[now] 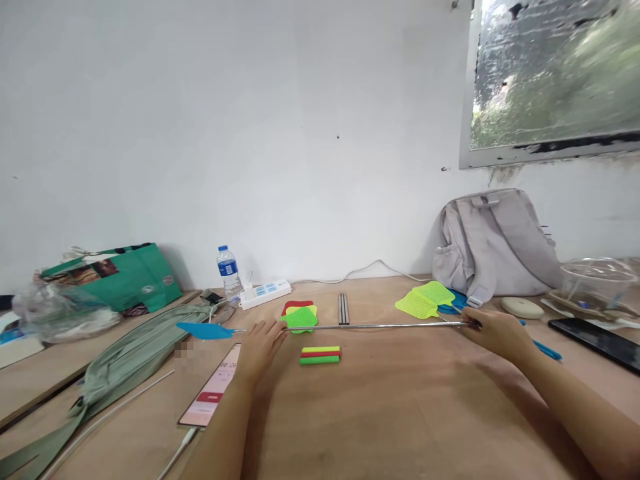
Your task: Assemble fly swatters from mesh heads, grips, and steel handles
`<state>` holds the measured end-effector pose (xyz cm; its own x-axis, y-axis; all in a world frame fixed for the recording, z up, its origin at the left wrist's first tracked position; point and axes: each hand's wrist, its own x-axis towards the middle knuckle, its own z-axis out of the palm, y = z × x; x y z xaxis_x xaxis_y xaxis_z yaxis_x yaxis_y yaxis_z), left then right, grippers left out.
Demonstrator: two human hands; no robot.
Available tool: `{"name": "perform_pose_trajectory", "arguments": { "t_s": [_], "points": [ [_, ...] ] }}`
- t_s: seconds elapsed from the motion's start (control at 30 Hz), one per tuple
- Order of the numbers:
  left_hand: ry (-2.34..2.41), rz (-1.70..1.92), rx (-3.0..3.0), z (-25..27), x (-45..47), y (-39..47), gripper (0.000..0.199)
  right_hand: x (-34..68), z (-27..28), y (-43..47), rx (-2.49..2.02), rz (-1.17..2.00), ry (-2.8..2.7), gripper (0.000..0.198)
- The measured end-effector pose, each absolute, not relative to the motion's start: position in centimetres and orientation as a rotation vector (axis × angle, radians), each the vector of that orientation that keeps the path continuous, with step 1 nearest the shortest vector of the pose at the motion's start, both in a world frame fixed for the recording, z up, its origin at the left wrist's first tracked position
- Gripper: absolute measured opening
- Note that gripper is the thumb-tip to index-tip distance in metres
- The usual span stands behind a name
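A fly swatter with a blue head point(206, 331) and a long thin metal rod point(370, 326) stretches crosswise above the table. My left hand point(260, 343) is closed on the rod near the blue head. Holding the rod's other end, my right hand point(487, 330) is closed too. Blue handle pieces point(547, 350) show beyond my right hand; I cannot tell whether one belongs to this swatter. Behind the rod lie a green swatter head point(300, 319) over yellow and red ones, and several short metal rods point(343, 308). Yellow, red and green handle tubes point(320, 360) lie nearer me.
Yellow-green swatters point(425, 300) lie at the right before a grey backpack point(495, 247). A phone point(213, 393) with a cable is beside my left forearm. A power strip point(265, 293), a water bottle point(229, 270) and a green bag point(127, 280) stand at the left; a black phone point(597, 341) lies far right.
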<state>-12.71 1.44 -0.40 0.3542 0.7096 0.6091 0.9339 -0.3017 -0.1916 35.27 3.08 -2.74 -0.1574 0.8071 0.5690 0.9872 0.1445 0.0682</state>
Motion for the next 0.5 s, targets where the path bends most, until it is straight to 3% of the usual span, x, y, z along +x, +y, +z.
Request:
{"name": "perform_pose_trajectory", "arguments": {
  "t_s": [0.27, 0.5],
  "points": [
    [-1.415, -0.822, -1.963, -0.6, -12.9, 1.6, 0.018, 35.8, -1.9, 2.7, -1.955, -0.380, -2.024, 0.017],
    [-1.466, -0.905, -1.664, 0.0, -13.1, 0.8, 0.018, 36.7, -2.1, 2.9, -2.021, -0.424, -2.005, 0.020]
  ]
}}
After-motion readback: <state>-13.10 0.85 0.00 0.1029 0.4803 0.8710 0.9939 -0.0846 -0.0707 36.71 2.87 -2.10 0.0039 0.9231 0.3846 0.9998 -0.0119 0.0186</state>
